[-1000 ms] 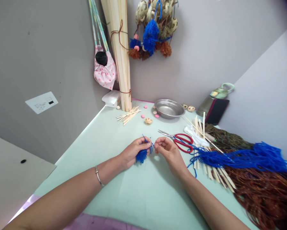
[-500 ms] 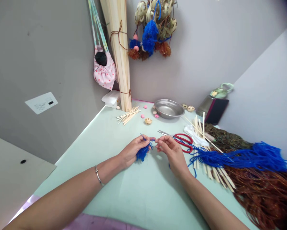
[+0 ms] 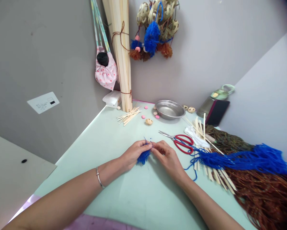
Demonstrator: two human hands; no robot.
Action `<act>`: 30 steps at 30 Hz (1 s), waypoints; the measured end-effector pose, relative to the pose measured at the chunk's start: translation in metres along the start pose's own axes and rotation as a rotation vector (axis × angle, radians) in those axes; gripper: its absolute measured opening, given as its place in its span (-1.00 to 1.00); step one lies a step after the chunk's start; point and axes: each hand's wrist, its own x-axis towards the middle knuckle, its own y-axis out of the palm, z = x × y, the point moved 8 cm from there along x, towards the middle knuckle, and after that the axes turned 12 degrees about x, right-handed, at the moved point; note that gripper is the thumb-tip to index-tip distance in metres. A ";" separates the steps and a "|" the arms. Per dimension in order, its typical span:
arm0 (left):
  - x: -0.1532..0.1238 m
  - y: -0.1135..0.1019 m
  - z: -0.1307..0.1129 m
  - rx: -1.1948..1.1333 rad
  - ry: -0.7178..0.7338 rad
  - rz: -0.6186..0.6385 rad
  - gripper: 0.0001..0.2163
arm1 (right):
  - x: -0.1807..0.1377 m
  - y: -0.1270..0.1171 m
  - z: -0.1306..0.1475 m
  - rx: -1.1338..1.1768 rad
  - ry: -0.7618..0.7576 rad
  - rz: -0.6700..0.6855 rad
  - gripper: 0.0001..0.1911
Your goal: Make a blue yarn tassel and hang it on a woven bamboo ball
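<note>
While the left hand grips a small blue yarn tassel between thumb and fingers, the tassel's upper end is largely covered, and I cannot make out how it is bound. The tassel is near the middle of the pale green counter, its loose ends showing below the left thumb; whether they touch the surface I cannot determine. The right hand is at the tassel's upper right side, thumb and fingertips drawn together; from my feed I cannot tell whether a strand is gripped there. Both forearms run out of my view at the lower edge.

Red-handled scissors lie just beyond the right hand. Blue strands meet the handles, though over or under is hard to establish. The blue yarn hank hides part of the pale flat strips; the brown yarn is cut off at the right, in a darkened corner. I note a phone covering part of a bottle. Hanging ornaments are cropped along the top edge, and the print on the white wall card is illegible.
</note>
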 end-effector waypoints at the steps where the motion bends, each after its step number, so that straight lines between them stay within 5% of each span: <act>1: 0.000 0.000 0.000 0.002 0.005 0.003 -0.77 | 0.000 0.000 0.000 0.011 0.019 0.008 -0.79; 12: 0.007 -0.012 0.010 -0.100 -0.045 -0.067 -0.73 | 0.003 -0.009 -0.007 0.146 0.061 -0.084 -0.75; 30: 0.002 -0.009 0.001 -0.086 0.002 -0.115 -0.75 | -0.008 0.001 0.021 -0.264 -0.216 -0.034 -0.95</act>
